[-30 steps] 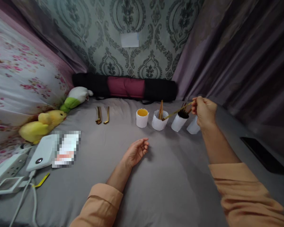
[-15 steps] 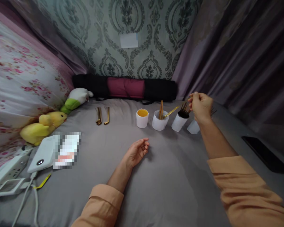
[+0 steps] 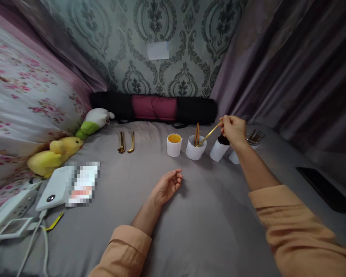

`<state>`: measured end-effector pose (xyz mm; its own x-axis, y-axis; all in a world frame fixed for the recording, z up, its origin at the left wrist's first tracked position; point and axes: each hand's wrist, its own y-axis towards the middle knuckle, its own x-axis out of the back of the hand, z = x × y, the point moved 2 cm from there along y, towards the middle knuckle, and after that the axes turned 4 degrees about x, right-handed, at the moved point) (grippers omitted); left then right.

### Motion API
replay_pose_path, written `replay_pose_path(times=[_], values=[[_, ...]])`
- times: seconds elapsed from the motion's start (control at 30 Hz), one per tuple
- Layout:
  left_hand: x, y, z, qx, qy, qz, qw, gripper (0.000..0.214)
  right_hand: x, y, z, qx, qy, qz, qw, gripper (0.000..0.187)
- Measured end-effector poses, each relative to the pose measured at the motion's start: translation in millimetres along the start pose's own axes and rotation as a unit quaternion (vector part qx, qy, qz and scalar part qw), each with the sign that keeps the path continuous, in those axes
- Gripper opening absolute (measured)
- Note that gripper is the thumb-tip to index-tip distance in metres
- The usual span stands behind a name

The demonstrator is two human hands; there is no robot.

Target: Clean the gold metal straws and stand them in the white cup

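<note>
My right hand [image 3: 234, 130] pinches the upper end of a slim gold-coloured utensil [image 3: 210, 133]. The utensil's lower end rests in a white cup [image 3: 195, 152], where wooden chopsticks [image 3: 197, 134] also stand. Left of that cup is another white cup [image 3: 173, 149] with a yellow inside. Under my right hand tilts a white cup with a dark inside [image 3: 218, 151], partly covered. Behind my wrist, a further white cup [image 3: 235, 157] holds several thin metal utensils [image 3: 255, 137]. My left hand [image 3: 168, 186] lies on the grey sheet, fingers loosely curled, with nothing in it.
Bent gold-coloured pieces [image 3: 121, 142] lie on the grey sheet [image 3: 207, 231] at left. A black and maroon roll [image 3: 154, 107] lies along the wall. Plush toys [image 3: 56, 154], a white power bank [image 3: 56, 188] and a power strip [image 3: 14, 215] sit left; a black phone [image 3: 324, 188] right.
My right hand has moved left from above the right-hand cups and has taken hold of the gold-coloured utensil's end. The utensil now stands steeper. My left hand has stayed in place.
</note>
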<state>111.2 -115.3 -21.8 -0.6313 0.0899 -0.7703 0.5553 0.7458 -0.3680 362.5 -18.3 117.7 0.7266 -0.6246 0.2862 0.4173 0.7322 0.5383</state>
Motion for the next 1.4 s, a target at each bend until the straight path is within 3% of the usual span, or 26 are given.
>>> replay_pose_path(times=[0.97,1.4], values=[[-2.1,-1,0,-0.003,0.002,-0.003,1.0,0.019,-53,4,-1,0.022,-0.037,0.244,0.969,0.024],[-3.2,-1,0,-0.005,0.0,-0.005,1.0,0.018,-68,5,-5,0.023,-0.071,0.29,0.954,0.023]])
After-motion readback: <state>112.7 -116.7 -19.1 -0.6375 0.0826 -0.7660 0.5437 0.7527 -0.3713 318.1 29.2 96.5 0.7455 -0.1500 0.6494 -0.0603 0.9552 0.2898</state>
